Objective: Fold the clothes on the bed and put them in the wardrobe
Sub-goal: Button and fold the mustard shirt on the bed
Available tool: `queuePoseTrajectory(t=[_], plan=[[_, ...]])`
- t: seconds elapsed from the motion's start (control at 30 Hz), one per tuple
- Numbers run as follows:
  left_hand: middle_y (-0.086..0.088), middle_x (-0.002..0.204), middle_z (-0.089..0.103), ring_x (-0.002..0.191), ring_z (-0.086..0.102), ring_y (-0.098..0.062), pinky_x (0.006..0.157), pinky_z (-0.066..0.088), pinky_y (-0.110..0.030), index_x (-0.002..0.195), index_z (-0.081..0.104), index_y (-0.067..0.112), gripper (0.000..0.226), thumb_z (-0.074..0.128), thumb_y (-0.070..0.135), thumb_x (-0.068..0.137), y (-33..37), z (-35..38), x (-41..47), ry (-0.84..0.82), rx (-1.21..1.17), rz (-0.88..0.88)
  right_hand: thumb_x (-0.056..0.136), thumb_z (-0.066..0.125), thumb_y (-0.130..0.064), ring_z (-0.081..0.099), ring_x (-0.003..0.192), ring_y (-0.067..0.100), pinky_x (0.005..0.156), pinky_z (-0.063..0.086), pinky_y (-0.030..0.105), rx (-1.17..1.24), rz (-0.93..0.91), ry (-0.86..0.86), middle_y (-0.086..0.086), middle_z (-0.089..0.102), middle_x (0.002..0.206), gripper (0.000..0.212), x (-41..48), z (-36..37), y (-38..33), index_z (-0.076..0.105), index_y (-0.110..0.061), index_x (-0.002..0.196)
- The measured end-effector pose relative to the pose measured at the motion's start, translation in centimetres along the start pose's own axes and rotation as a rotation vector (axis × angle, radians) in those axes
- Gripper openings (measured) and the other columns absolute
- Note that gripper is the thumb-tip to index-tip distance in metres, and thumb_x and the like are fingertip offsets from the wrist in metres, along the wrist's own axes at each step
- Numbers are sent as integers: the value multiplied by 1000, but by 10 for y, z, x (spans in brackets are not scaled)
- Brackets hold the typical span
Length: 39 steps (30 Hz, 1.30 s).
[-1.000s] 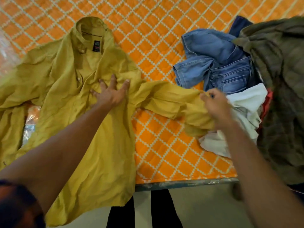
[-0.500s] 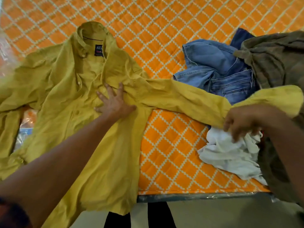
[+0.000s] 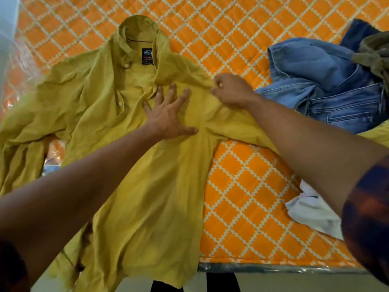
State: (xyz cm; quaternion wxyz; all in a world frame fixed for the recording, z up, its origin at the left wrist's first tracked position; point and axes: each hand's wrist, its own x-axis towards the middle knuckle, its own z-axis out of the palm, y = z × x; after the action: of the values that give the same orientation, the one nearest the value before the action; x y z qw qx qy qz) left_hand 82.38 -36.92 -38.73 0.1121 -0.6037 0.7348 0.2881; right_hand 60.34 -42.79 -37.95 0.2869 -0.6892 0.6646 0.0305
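**Mustard-yellow button-front cloth shirt (image 3: 147, 186) spread on orange diamond-patterned bed (image 3: 252, 186)**

The shirt lies open-collared with its neck toward 12 o'clock, and its hem hangs over the bed's near edge at 6 o'clock. The left hand (image 3: 168, 116) presses flat on the chest at the centre, fingers straight and splayed, gripping nothing. Just beside it, toward 1 o'clock, the right hand (image 3: 231, 91) has its fingers curled and pinches a fold of the shirt at the shoulder. One sleeve trails to 9 o'clock; the other runs beneath the right forearm toward 3 o'clock. A crumpled pair of blue denim jeans (image 3: 315, 81) sits at 2 o'clock, with an olive-green garment (image 3: 374, 51) partly over it at the frame's edge. A rumpled white cloth (image 3: 311, 211) lies at 4 o'clock.
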Motion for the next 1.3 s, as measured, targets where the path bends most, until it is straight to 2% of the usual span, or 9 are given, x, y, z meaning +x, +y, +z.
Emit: queuePoseTrajectory(t=[0.17,0.33,0.47,0.57,0.67,0.83,1.0,1.13,1.3], plan=[[-2,169,-10,153,-13,-40,118,4,-66,159,0,44,110,59,82,74,24,-15,35,69,-67,41,100,41,-28,60,105,44,78,43,45,-104,219,467,22,65,114,21,20,-68,59,54,-17,112],[-12,168,7,155,-2,-34,124,6,-49,159,22,29,82,61,56,92,29,-11,43,135,-203,72,99,53,-48,45,130,45,99,39,58,-255,317,379,21,50,141,58,37,-71,61,39,-17,146],[-9,139,56,133,47,-29,110,39,-42,132,62,15,44,64,30,91,-13,-1,-11,553,-394,177,89,58,-41,51,124,38,99,40,46,-9,46,451,14,56,132,50,9,-23,-11,56,-19,134],[-8,122,63,113,55,-32,96,46,-44,121,68,14,38,64,29,87,-72,2,-58,703,-289,13,85,66,-28,60,106,33,91,48,40,199,-239,327,12,63,112,30,-38,35,-80,70,-17,112],[-9,124,60,117,51,-36,96,42,-47,128,64,19,55,58,50,82,-124,3,-89,527,-188,-239,88,66,-32,62,101,27,80,52,37,229,-324,257,4,66,109,34,-61,81,-139,68,-20,119],[-6,113,57,112,52,-34,86,39,-46,109,63,23,55,53,67,79,-146,-11,-99,351,34,-183,93,64,-45,58,121,28,96,50,41,519,110,88,6,61,134,64,-14,90,-196,41,-20,148],[-6,128,54,116,55,-31,99,39,-52,127,49,24,57,55,64,87,-123,-3,-107,87,47,-312,75,61,-17,65,68,23,69,59,50,774,163,71,4,68,79,37,-1,83,-200,64,-24,111],[-10,108,63,94,63,-34,73,45,-37,127,38,17,49,66,35,91,-131,-6,-140,60,-308,-257,81,57,-9,56,58,16,59,54,43,812,91,231,-3,56,65,37,-24,83,-188,62,-36,107],[3,71,48,59,48,-12,49,31,-27,143,23,36,73,63,18,85,-115,-28,-207,103,-95,-146,95,46,-2,48,55,3,57,48,30,729,21,374,-9,47,68,45,-45,96,-179,57,-32,128]])
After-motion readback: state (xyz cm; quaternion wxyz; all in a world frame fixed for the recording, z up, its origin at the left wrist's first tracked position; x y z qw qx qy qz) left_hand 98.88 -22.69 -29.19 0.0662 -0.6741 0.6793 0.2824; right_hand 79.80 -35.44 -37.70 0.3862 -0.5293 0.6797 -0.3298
